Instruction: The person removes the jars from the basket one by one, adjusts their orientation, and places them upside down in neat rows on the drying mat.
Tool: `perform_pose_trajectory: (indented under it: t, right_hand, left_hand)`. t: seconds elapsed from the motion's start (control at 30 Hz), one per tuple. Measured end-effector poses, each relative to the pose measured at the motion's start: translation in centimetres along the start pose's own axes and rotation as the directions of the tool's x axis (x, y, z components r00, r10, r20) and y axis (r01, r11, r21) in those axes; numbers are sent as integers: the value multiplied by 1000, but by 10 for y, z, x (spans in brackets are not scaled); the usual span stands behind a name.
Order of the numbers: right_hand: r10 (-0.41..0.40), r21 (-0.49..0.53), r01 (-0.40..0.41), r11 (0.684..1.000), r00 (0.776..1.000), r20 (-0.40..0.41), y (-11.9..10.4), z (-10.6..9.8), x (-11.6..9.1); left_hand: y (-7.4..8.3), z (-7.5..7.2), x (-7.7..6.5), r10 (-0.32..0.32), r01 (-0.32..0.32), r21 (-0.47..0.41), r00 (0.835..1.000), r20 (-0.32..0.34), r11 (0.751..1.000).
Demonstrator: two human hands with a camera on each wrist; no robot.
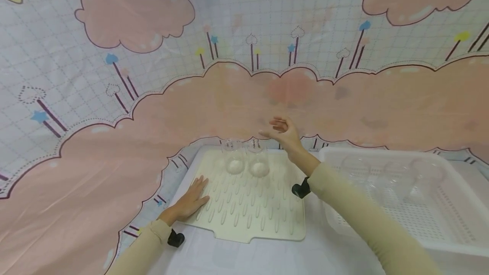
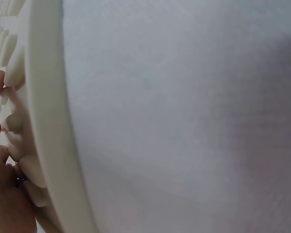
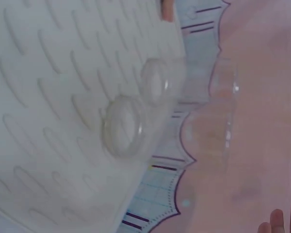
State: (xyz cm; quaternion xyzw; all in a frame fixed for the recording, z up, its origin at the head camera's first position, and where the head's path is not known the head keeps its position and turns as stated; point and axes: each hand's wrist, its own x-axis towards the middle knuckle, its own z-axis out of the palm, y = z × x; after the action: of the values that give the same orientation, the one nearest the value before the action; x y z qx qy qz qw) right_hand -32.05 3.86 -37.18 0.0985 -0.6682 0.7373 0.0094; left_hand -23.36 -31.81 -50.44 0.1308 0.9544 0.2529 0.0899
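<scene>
A cream ribbed drying mat [image 1: 267,233] lies on the table. Two clear drinking glasses [image 1: 258,165] stand side by side near its far edge. My left hand [image 1: 191,200] rests on the mat's left side with fingers extended; the left wrist view shows its fingertips among the ridges, beside the raised rim [image 2: 51,121]. Raised above the mat's far right corner, my right hand [image 1: 288,137] has loosely bent fingers and holds nothing. It is to the right of the glasses and apart from them. Only a few of its fingertips [image 3: 277,221] enter the right wrist view, at the lower corner.
To the right of the mat sits a white perforated plastic basket [image 1: 467,207] with several clear glasses [image 1: 425,177] inside, partly behind my right sleeve. A printed cloth [image 1: 229,101] with clouds rises behind the table. White table surface [image 1: 229,260] shows in front of the mat.
</scene>
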Motion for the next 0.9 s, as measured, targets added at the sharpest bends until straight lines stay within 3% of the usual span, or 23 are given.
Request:
perform_pose_trajectory:
  t: [0.57, 0.9]
  right_hand:
    - [-3, -31, 5, 1000, 998, 58, -43, -46, -21]
    - [-3, -122, 17, 992, 994, 113, -69, -80, -44]
  left_hand:
    - [-2, 4, -1, 0, 0, -12, 1000, -17, 1000]
    - [-3, 5, 1, 5, -6, -23, 1000, -26, 1000]
